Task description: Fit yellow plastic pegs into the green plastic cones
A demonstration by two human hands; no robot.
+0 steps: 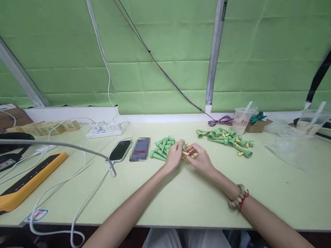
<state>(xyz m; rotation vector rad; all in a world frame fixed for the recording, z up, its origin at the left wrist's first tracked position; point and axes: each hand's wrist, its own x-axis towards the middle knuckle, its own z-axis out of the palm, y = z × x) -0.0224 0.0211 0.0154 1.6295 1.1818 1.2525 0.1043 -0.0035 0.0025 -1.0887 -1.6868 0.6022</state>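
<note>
The table point(275, 191) ends at a near edge under both forearms, with room between them and on the right; at left a cable point(53, 231) loops past that edge, near the power strip point(28, 184). The left hand point(175, 156) is curled, its grip hidden; I cannot tell whether it holds anything. The right hand point(201, 159) bends thumb and fingers together at a yellow piece point(185, 153); whether clamped on it, I cannot tell. Green cones point(161, 152) lie heaped just left. A second pile point(232, 140) lies farther right. Behind it stand a cup point(240, 124) with pink drink and straw, and a box point(256, 127) holding something dark green
</note>
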